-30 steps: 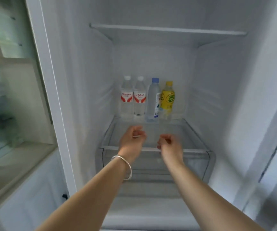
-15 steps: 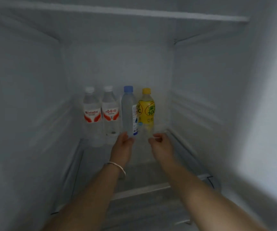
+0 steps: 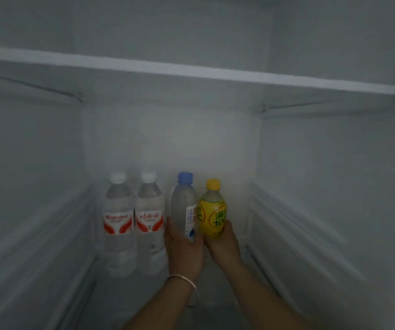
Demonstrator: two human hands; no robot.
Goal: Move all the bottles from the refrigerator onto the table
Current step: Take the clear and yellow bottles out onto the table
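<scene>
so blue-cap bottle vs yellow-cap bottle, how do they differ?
The blue-cap bottle is taller, clear and slim; the yellow-cap bottle is shorter, rounder and yellow. The left hand wraps the blue-cap bottle; the right hand wraps the yellow-cap bottle. Both stand upright, side by side.

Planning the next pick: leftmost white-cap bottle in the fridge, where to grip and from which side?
Probably grip the leftmost white-cap bottle around its labelled mid-body, coming from the front and its open left side. It stands upright, and its right side sits tight against the second white-cap bottle, leaving no finger room there. The left hand and right hand are wrapped on the other two.
</scene>
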